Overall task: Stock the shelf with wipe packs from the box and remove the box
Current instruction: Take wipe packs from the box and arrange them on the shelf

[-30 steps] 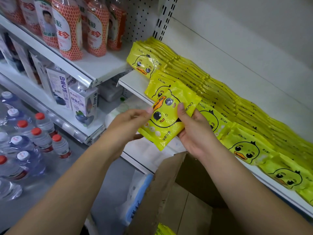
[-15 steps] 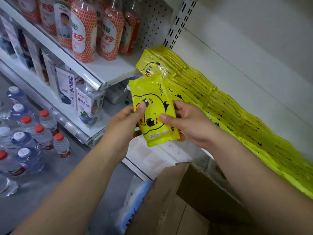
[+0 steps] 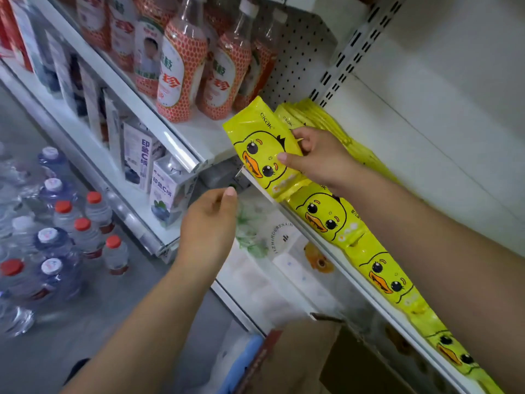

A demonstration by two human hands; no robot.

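Although the white shelf (image 3: 345, 270) already carries a long overlapping row of wipe packs (image 3: 326, 217) along its front edge, we judge the stocking unfinished. The cardboard box (image 3: 298, 356) stands open below it, its contents out of our sight. Half a second ago we held one yellow duck pack (image 3: 261, 149) in both hands, clear of the shelf. Now it stands upright at the end of the row nearest the drinks bottles (image 3: 181, 81), its bottom edge at the shelf lip. Our right hand (image 3: 318, 157) alone pinches it, thumb on the face and fingers at its side edge. Our left hand (image 3: 208, 223) has let go and hangs below the shelf, loosely curled around nothing, free to reach into the box for another.
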